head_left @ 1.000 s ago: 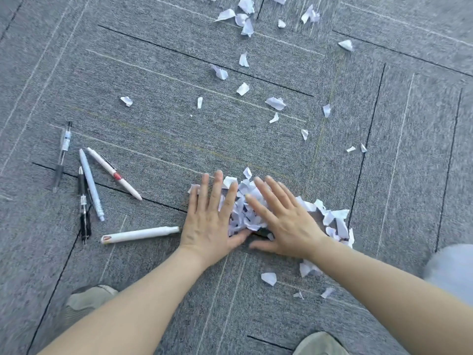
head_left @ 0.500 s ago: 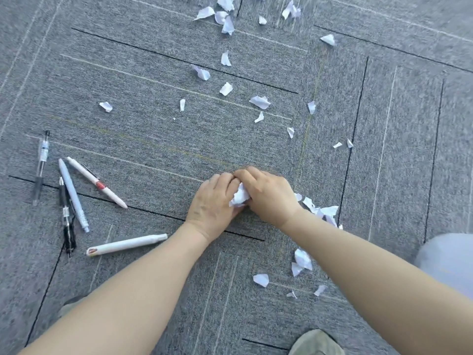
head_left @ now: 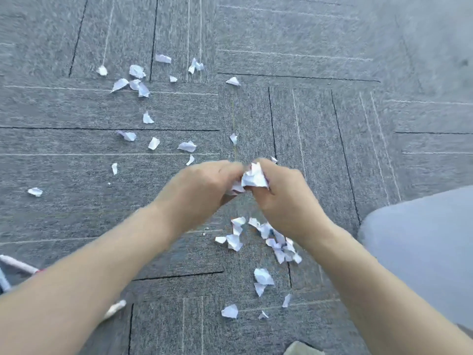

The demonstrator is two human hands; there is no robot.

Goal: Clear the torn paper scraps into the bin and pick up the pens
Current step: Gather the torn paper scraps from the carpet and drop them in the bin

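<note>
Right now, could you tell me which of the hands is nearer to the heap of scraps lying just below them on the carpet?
The right hand: the heap of scraps lies right under its wrist. The left hand is farther off, up and to the left.

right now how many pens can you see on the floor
3, all partly cut off: a white pen at the left edge, a pale blue one just below it, and a white pen tip poking out under the left forearm. More may be hidden.

White torn paper scraps (head_left: 275,243) scattered over grey carpet; crumpled wad (head_left: 253,176) gripped between both hands. White pens (head_left: 18,265) lie far left, partly hidden.
</note>
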